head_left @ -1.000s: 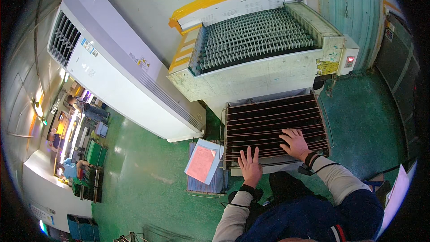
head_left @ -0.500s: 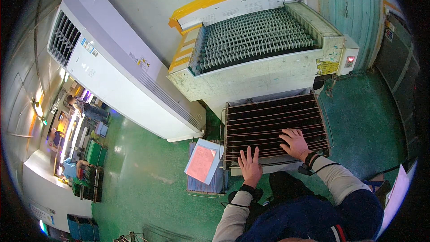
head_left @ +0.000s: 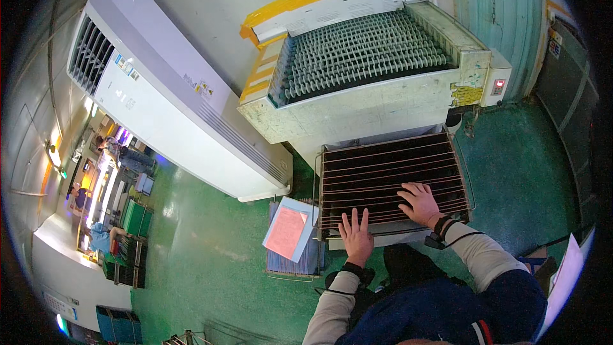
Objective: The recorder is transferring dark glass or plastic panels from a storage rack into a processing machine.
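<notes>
A dark rack [head_left: 391, 171] topped with thin, parallel metal wires stands in front of me, below the roller machine. My left hand [head_left: 357, 240] lies over its near left part with the fingers spread and pointing away. Toward the rack's near right side, my right hand [head_left: 420, 206] stretches its fingers leftward across the wires. Both hands hold nothing; whether they press on the wires or hover just above, I cannot tell. Left of the rack, a pink sheet [head_left: 285, 232] in a pale blue folder lies on a second rack [head_left: 292, 269] filled with upright bluish panels.
Beyond the rack is a conveyor machine [head_left: 367, 57] with rows of green rollers and a small red display [head_left: 499, 84] at its right. A tall white air conditioner [head_left: 191, 112] stands to the left. Farther left are people and loaded racks [head_left: 126, 262] on the green floor.
My hands and the rack have stayed in place. In the far left background, people have shifted slightly.
</notes>
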Motion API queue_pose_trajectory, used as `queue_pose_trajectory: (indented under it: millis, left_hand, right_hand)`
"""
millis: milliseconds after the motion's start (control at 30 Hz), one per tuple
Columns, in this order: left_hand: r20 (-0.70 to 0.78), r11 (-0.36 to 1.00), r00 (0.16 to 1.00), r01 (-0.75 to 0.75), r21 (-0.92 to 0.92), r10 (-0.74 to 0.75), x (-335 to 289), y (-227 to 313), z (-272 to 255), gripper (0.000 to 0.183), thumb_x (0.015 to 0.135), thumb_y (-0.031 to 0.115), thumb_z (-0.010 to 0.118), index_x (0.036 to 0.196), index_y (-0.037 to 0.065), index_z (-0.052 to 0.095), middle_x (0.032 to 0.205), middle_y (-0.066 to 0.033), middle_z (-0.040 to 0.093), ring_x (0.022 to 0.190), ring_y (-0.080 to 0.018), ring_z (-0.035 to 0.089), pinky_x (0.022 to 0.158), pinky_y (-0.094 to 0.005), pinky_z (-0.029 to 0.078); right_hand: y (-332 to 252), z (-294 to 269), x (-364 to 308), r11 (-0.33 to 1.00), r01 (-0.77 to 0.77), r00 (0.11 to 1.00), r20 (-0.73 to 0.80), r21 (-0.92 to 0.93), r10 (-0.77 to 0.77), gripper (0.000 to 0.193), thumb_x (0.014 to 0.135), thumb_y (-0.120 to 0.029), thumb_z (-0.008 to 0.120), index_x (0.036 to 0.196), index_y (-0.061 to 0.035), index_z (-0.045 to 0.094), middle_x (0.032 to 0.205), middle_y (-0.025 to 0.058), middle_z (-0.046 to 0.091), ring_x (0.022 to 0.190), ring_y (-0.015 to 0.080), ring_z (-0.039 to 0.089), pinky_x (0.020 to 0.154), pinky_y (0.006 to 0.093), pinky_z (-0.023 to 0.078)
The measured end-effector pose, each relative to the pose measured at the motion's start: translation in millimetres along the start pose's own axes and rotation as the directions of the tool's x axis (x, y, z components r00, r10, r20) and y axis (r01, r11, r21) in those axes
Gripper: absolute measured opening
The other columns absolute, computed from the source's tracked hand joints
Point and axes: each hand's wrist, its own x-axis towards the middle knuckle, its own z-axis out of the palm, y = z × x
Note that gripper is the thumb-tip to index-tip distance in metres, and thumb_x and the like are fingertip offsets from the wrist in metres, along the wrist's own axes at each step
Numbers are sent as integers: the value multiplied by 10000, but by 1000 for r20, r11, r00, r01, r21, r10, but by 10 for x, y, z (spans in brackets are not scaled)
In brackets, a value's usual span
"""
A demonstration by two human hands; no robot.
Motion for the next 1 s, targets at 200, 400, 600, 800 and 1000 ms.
queue_pose_trajectory:
  millis: [200,400,600,800,1000]
  left_hand:
    - [1,1000,1000,-3,13,3,4,8,-13,1031,874,183,838,1734,291,279,1797,-112,206,1651,-486,116,1306,-689,132]
    - [5,1000,1000,2,14,-2,9,2,0,1020,873,185,836,1730,285,292,1797,-120,210,1653,-485,107,1310,-683,125]
    - [-1,1000,1000,-1,19,1,9,4,-8,1010,875,183,830,1729,279,299,1795,-126,219,1652,-489,113,1309,-684,126]
    - [11,1000,1000,-3,16,3,12,15,-32,999,879,184,813,1729,277,297,1794,-135,218,1648,-496,120,1307,-688,132]
    - [-11,1000,1000,-8,22,8,3,-10,-1,1009,867,183,817,1728,279,300,1792,-132,223,1645,-497,134,1305,-689,138]
  right_hand:
    - [7,8,-3,1000,-4,1000,-2,6,4,476,977,-374,746,1393,-148,691,1544,120,568,1420,365,509,1171,575,386]
    - [-5,2,2,1000,-10,1000,3,-3,10,478,966,-368,751,1391,-157,692,1548,117,567,1422,362,510,1180,575,381]
    - [-5,-2,3,1000,-3,1000,-6,-5,3,477,966,-372,746,1387,-154,693,1541,113,573,1418,354,517,1179,564,382]
    - [-2,-1,-3,999,15,1000,-23,-29,-15,470,966,-345,750,1387,-141,697,1541,109,571,1403,343,520,1151,536,394]
    - [-10,4,9,1000,6,1000,-3,-15,-6,463,985,-379,730,1380,-142,692,1534,119,576,1411,356,524,1171,559,390]
